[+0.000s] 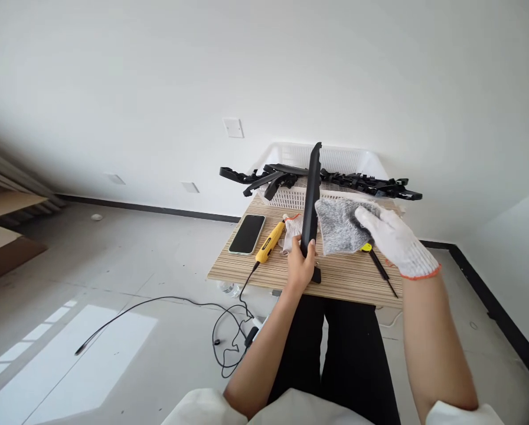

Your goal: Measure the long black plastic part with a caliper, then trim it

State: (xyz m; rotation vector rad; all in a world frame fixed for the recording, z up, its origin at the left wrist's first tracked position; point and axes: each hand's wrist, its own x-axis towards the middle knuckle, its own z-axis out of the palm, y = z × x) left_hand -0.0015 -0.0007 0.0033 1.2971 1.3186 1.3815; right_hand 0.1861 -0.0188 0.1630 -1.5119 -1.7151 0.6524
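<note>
My bare left hand (300, 263) is closed round the lower end of a long black plastic strip (311, 200), which stands tilted upward from the small wooden table (264, 271). My right hand (395, 239), in a white knitted glove with an orange cuff, presses a grey cloth (339, 224) against the right side of the strip. A second white glove (291, 231) lies on the table just left of the strip.
A white basket (335, 156) at the table's back holds several long black plastic parts (371, 184). A phone (247, 234), a yellow corded tool (270, 242) and a black-shafted screwdriver (382, 270) lie on the table. A black cable (180, 304) trails over the floor at left.
</note>
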